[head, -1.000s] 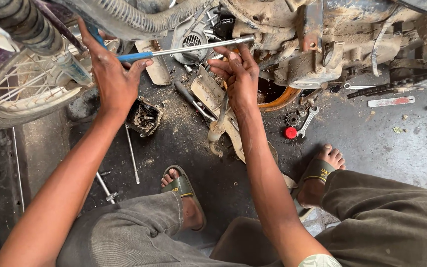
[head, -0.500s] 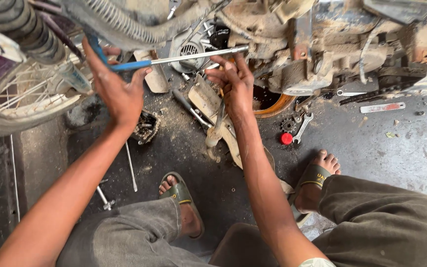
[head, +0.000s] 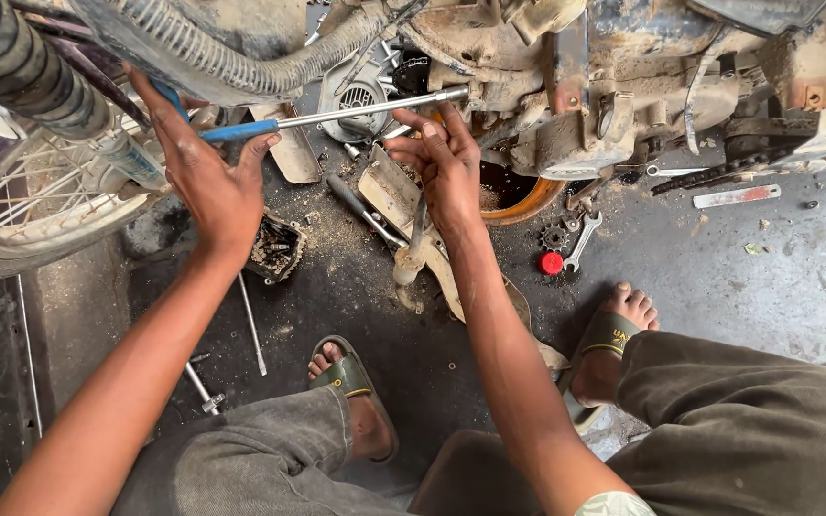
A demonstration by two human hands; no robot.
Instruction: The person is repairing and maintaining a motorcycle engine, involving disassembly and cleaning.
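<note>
From the head camera, we had our left hand [head: 205, 182] closed on the blue handle of a long driver [head: 332, 117], its tip at the engine [head: 566, 115] just past our right hand [head: 444, 167], whose loosely curled fingers steadied the shaft. We judged a fastener was being turned; next called for steady, straight pressure. Below the left hand, a small black tray [head: 274, 250] held dirty small parts.

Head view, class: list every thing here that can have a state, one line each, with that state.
Left hand: closed on the blue grip of the long wrench.
Long wrench: held level, its tip at the engine.
Right hand: fingers spread, by the wrench shaft.
Engine: dirty, parts removed.
Orange pan: under the engine, holding dark oil.
Spanner: lying loose on the floor.
Red cap: off, on the floor.
</note>
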